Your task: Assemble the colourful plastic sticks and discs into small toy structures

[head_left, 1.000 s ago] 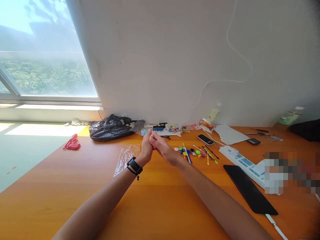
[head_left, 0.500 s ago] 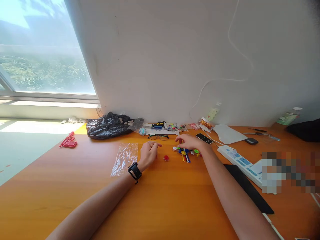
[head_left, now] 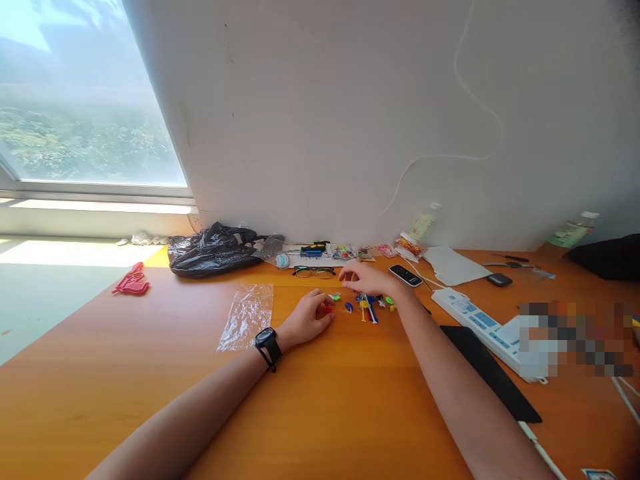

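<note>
My left hand (head_left: 309, 319), with a black watch on the wrist, rests on the orange table (head_left: 320, 393) with its fingers curled over a small red piece (head_left: 328, 310). My right hand (head_left: 369, 280) hovers palm down, fingers loosely spread, over a scatter of small coloured plastic pieces and sticks (head_left: 369, 308). A clear plastic bag (head_left: 247, 316) lies flat just left of my left hand.
Along the wall lie a black plastic bag (head_left: 213, 249), glasses (head_left: 313, 271), small packets, a remote (head_left: 405, 275) and paper. A white power strip (head_left: 480, 327) and a black tablet (head_left: 487, 370) are at the right. A red plastic item (head_left: 131, 280) lies far left.
My hands were joined above the table, then parted. The left hand has come down onto the red piece; the right has reached over the coloured pieces.
</note>
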The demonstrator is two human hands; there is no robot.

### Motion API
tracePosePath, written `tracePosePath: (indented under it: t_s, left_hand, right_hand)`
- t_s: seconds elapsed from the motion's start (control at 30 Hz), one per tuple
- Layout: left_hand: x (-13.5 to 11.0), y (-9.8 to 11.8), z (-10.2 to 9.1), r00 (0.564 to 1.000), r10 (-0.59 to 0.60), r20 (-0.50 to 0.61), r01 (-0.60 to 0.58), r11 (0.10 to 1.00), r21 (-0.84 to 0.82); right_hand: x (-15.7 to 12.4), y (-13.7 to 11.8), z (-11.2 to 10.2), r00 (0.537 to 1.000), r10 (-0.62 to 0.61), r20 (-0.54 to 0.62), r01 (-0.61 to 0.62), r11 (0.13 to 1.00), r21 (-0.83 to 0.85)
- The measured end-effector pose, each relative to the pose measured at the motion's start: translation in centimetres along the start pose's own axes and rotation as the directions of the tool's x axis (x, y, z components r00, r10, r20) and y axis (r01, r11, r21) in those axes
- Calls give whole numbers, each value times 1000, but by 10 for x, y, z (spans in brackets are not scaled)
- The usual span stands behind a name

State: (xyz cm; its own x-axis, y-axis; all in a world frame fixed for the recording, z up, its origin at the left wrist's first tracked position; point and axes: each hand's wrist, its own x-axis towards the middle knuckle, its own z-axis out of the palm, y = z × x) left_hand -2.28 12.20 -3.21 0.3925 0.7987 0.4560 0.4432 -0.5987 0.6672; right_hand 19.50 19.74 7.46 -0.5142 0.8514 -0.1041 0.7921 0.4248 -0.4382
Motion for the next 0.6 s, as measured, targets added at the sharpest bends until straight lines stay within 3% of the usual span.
tracePosePath:
  t_s: [0.1,0.23,0.47,0.6]
  left_hand:
    - [0,5,-2,998,18,-58,-16,999,40]
    - [-1,11,-4,993,27,-117,-7,987,162]
    - [-3,8,-1,998,57,18,-59,969,241]
    - [-2,7,1,996,71,45,-80,961,266]
  right_hand:
    - [-3,11,-8,998,57,-13,-58,996,-70]
    - [1,26,-2,988,152,-25,-154,980,-127]
    - [10,30,15,986,168,-3,-167,978,-122]
    - [13,23,15,991,105,-81,-114,987,-116]
